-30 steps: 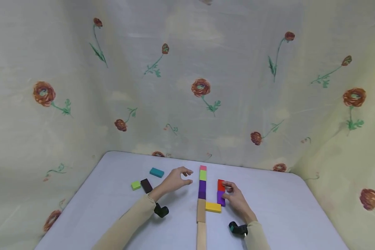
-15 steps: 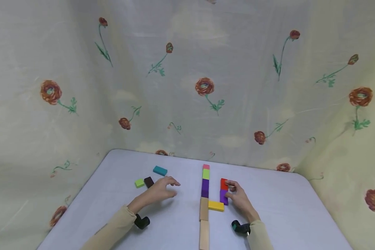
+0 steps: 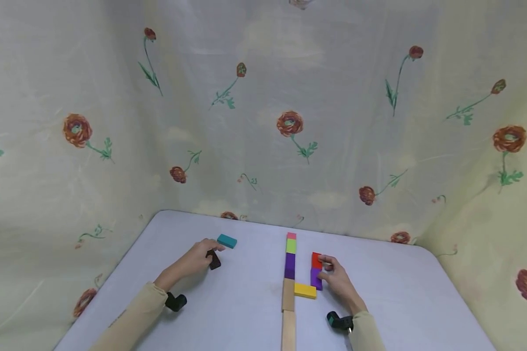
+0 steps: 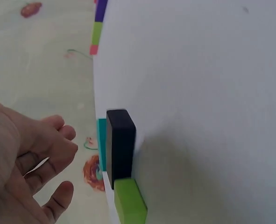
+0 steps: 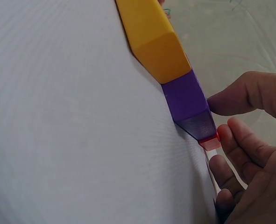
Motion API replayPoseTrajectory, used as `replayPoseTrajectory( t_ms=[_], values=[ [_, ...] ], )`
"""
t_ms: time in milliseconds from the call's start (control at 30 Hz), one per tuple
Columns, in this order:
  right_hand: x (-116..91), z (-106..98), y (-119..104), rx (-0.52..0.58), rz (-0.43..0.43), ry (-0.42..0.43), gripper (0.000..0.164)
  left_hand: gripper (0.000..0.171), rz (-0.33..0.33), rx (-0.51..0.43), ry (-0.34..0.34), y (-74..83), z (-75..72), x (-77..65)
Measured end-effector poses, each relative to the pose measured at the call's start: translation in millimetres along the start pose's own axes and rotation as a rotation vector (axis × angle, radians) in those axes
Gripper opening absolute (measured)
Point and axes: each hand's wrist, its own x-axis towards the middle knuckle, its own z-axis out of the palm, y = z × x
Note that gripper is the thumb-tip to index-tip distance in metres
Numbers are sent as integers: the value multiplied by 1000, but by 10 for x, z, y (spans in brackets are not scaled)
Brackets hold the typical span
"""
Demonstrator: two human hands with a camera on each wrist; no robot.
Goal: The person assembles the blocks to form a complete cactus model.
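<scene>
My left hand [image 3: 195,258] reaches over the black block [image 3: 214,262] at the left of the table, its fingers loosely bent with nothing between them. In the left wrist view a lime green block [image 4: 130,203] stands right by the black one; the hand hides it in the head view. A teal block [image 3: 226,241] lies just beyond the fingertips. On the right, my right hand [image 3: 337,280] rests its thumb at a purple block [image 3: 316,281] and its fingers at the red block [image 3: 315,258], which lie end to end. A yellow block [image 3: 305,291] lies crosswise at the purple one's near end.
A straight line of blocks runs down the middle: pink [image 3: 292,235], lime [image 3: 291,245], dark purple [image 3: 290,263], then two plain wooden blocks [image 3: 288,295]. The yellow block adjoins this line. A flowered cloth [image 3: 263,146] hangs behind the white table [image 3: 237,312].
My left hand has moved left, from near the middle line of blocks to above the black and green blocks. The right hand stays at the red and purple blocks.
</scene>
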Motion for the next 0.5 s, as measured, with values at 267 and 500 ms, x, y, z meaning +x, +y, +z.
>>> replayPoseTrajectory(
  t_ms=[267, 500],
  values=[
    [-8, 12, 5, 5, -1, 2, 53, 36, 65, 279, -35, -88, 4, -40],
    [7, 7, 21, 13, -7, 2, 52, 35, 41, 331, -34, -99, 43, -25]
  ],
)
